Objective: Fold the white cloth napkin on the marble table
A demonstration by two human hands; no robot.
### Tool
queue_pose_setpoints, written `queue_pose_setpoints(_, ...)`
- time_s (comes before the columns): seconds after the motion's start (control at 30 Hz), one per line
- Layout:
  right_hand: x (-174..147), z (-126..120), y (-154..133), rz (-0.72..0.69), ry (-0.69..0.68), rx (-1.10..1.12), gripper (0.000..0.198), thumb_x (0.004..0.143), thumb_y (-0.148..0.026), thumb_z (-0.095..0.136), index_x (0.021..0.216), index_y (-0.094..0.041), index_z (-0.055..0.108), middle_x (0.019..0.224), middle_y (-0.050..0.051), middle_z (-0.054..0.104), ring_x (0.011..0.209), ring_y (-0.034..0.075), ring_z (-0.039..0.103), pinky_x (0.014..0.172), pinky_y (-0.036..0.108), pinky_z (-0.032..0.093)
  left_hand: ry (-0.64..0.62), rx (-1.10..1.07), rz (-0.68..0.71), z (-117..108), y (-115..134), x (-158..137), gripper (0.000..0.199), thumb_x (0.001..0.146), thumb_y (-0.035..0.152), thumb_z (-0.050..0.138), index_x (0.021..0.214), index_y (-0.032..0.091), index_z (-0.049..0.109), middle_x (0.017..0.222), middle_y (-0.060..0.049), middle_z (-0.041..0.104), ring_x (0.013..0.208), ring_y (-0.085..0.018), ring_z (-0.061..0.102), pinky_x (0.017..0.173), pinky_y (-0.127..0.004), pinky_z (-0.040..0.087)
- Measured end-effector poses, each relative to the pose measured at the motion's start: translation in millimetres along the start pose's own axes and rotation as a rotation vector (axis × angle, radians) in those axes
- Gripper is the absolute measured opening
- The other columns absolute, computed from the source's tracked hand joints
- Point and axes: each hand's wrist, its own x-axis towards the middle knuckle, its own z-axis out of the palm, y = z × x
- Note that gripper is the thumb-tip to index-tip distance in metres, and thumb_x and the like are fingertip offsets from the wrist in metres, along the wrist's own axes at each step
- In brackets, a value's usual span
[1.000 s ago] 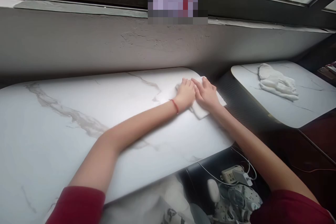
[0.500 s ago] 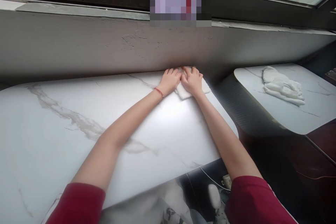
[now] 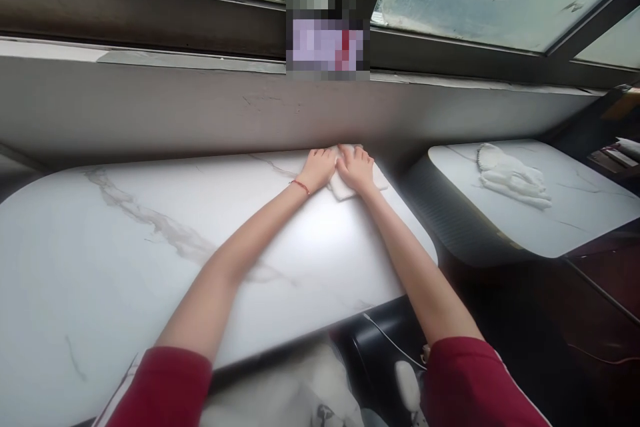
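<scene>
A folded white cloth (image 3: 344, 191) lies at the far right corner of a white marble-patterned table (image 3: 300, 233), close to the wall. My right hand (image 3: 357, 168) rests flat on top of it, fingers spread and pointing away from me. Beside it, my left hand (image 3: 320, 169) lies flat with its fingers stretched out, at the cloth's left side, almost touching the right hand. Both arms reach far forward across the tabletop. A thin red bracelet (image 3: 301, 187) circles my left wrist.
To the right, across a dark gap, stands a second marble-patterned table (image 3: 585, 207) bearing a crumpled white cloth (image 3: 515, 177). A grey wall (image 3: 200, 107) and windows (image 3: 465, 0) border the far side. Below the near edge hangs a white cable (image 3: 395, 340).
The view has tilted up, so more of the windows shows and the wall and tables sit lower. Both hands remain on the folded cloth at the far corner.
</scene>
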Motion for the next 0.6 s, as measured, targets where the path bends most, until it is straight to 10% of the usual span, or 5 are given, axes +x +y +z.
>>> queue_pose_setpoints(0.4, -172, -54, -11, -0.066, -0.074, -0.060, 0.060, 0.100, -0.046, 0.024, 0.155, -0.025, 0.036, 0.147, 0.023, 0.040, 0.130, 0.041, 0.042, 0.099, 0.061, 0.040, -0.116, 0.136, 0.242, -50, 62, -125, 0.032, 0.096, 0.007, 0.037, 0.104, 0.008, 0.068, 0.127, -0.022, 0.063, 0.113, -0.029, 0.060, 0.092, -0.040, 0.043)
queue_pose_setpoints(0.6, -174, -57, -20, -0.044, -0.055, -0.073, 0.060, 0.098, -0.043, 0.027, 0.151, -0.019, 0.041, 0.144, 0.026, 0.040, 0.128, 0.044, 0.040, 0.098, 0.063, 0.038, -0.167, 0.123, 0.239, -53, 61, -124, 0.037, 0.097, 0.006, 0.036, 0.112, 0.008, 0.068, 0.130, -0.020, 0.063, 0.118, -0.028, 0.059, 0.096, -0.038, 0.044)
